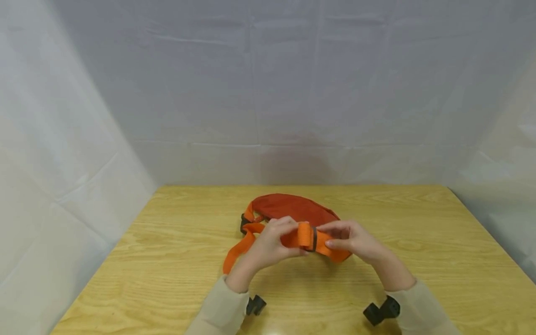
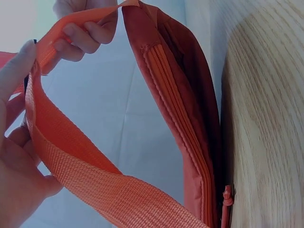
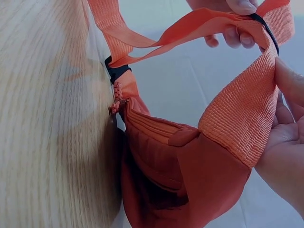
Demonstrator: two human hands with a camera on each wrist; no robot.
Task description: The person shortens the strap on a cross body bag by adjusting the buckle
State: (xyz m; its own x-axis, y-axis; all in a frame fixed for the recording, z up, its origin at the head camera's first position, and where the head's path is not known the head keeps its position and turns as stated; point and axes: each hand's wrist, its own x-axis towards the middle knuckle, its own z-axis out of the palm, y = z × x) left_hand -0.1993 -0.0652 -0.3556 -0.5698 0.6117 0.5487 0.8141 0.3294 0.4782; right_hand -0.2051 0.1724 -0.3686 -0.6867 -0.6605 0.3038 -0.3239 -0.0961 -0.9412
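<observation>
A red waist bag [image 1: 295,206] rests on the table, with a zipper [image 2: 175,114] along its side. Its orange strap [image 1: 238,255] rises in a loop to both hands. My left hand [image 1: 274,239] holds the strap fold between thumb and fingers, just left of a dark strap slider [image 1: 315,239]. On the slider's other side, my right hand [image 1: 353,239] pinches the webbing close to where it joins the bag. A black buckle [image 3: 116,70] sits at the bag's far strap end, left of the bag in the head view.
The wooden table [image 1: 167,242] stands against a white sheet [image 1: 251,93] at the back, with sheeting on both sides too. Black devices [image 1: 382,311] are worn at the wrists, below the sleeves. A knotted red zipper pull [image 2: 227,195] hangs by the bag.
</observation>
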